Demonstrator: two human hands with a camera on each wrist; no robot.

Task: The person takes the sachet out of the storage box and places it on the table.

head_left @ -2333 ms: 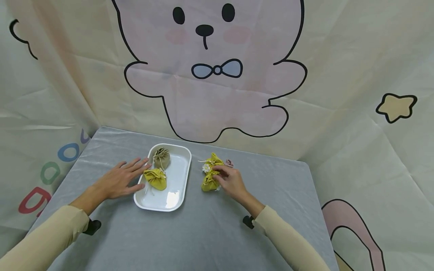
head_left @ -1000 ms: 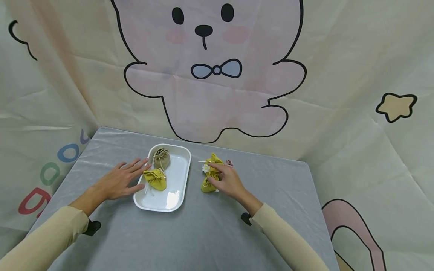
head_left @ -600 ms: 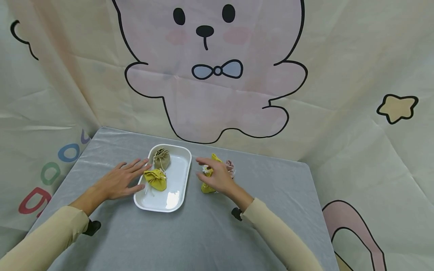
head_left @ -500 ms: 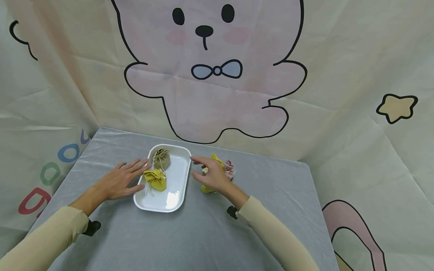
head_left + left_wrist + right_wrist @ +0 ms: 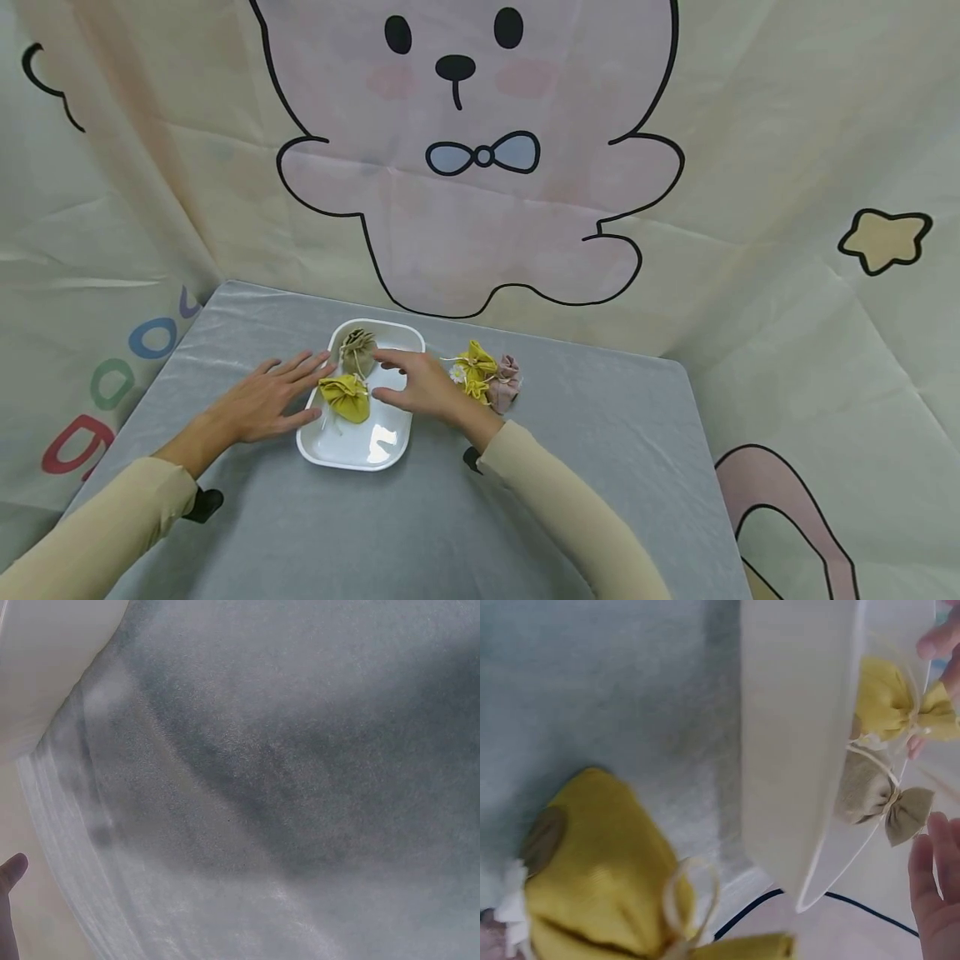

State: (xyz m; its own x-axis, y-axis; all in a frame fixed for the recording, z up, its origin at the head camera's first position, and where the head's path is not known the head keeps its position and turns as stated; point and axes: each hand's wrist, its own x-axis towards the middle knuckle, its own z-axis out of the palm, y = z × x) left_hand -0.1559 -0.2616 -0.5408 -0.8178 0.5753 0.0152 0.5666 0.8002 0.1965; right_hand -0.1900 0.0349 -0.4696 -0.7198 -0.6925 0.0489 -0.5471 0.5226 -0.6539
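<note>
My left hand (image 5: pixel 273 400) lies spread with straight fingers across the left rim of a white tray (image 5: pixel 352 457). In that tray sit a khaki drawstring pouch (image 5: pixel 357 352) at the far end and a yellow drawstring pouch (image 5: pixel 347 398) nearer me. Over the tray's right side is my right hand (image 5: pixel 420 383), thumb and fingers parted around a gap with nothing in it. Its fingertips come close to the khaki pouch's right side. In the right wrist view, the khaki pouch (image 5: pixel 870 787) shows its tied, gathered neck, with fingers (image 5: pixel 922 874) beside it.
Right of the tray, yellow pouches (image 5: pixel 476 360) with white flowers lie against a pink pouch (image 5: pixel 504 385) on the grey tablecloth (image 5: pixel 600 467). One yellow pouch (image 5: pixel 604 862) looms close in the right wrist view. A curtain (image 5: pixel 480 242) with a bear print hangs behind the table.
My right hand has left the yellow pouches on the right and moved left over the tray, its fingers parted. More of the pink pouch shows now. My left hand has stayed put.
</note>
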